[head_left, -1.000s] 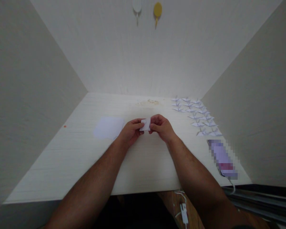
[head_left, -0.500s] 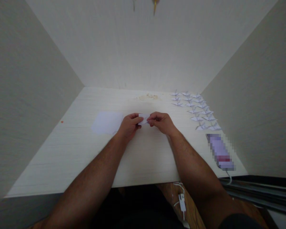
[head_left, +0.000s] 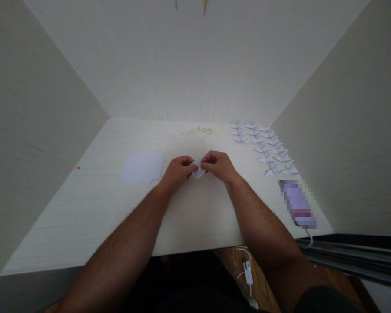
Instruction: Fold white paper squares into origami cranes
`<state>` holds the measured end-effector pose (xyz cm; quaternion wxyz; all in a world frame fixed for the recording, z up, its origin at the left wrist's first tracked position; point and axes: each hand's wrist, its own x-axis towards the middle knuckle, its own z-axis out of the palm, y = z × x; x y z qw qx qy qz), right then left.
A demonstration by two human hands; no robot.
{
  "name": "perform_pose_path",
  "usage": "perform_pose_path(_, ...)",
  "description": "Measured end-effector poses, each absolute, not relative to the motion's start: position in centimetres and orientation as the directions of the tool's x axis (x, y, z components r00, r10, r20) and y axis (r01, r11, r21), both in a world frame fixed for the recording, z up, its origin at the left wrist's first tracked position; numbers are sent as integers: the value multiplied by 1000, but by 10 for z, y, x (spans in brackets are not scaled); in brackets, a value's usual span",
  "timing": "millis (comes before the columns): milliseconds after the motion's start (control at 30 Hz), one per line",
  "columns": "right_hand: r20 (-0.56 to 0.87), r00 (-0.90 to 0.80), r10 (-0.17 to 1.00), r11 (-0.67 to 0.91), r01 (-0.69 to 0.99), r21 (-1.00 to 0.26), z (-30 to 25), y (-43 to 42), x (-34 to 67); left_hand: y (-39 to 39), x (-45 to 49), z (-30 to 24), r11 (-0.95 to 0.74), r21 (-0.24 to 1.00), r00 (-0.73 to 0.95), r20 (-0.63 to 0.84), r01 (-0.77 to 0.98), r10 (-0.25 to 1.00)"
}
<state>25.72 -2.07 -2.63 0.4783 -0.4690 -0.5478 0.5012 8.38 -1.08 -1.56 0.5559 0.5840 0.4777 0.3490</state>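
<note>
Both hands meet over the middle of the white table (head_left: 94, 208). My left hand (head_left: 177, 172) and my right hand (head_left: 220, 166) pinch a small folded piece of white paper (head_left: 198, 168) between their fingertips, just above the tabletop. The paper shows a pointed, folded shape; most of it is hidden by the fingers. A stack of flat white paper sheets (head_left: 143, 167) lies just left of my left hand.
Several small folded paper cranes (head_left: 263, 145) stand in rows at the back right. A blurred-out phone-like object (head_left: 297, 203) with a cable lies near the right front edge. Walls close in the table on three sides. A brownish stain (head_left: 197, 131) marks the far middle.
The view has tilted down a little. The paper between my fingers has changed from a flat rectangle to a narrower, pointed fold; both hands stayed together in the middle.
</note>
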Motion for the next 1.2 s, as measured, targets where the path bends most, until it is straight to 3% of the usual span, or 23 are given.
perform_pose_path(133,55,-97,994,60,53,-997,-24,-21,256,-13,82,-13,24,962,329,-117,273,937)
perform_pose_path(767,68,-40,997,70,73,-995,-22,-21,253,-15,87,-13,94,981,328,-146,168,933)
perform_pose_path(1200,84,-40,996,88,89,-992,-28,-19,253,-17,89,-10,81,970,307,-151,228,940)
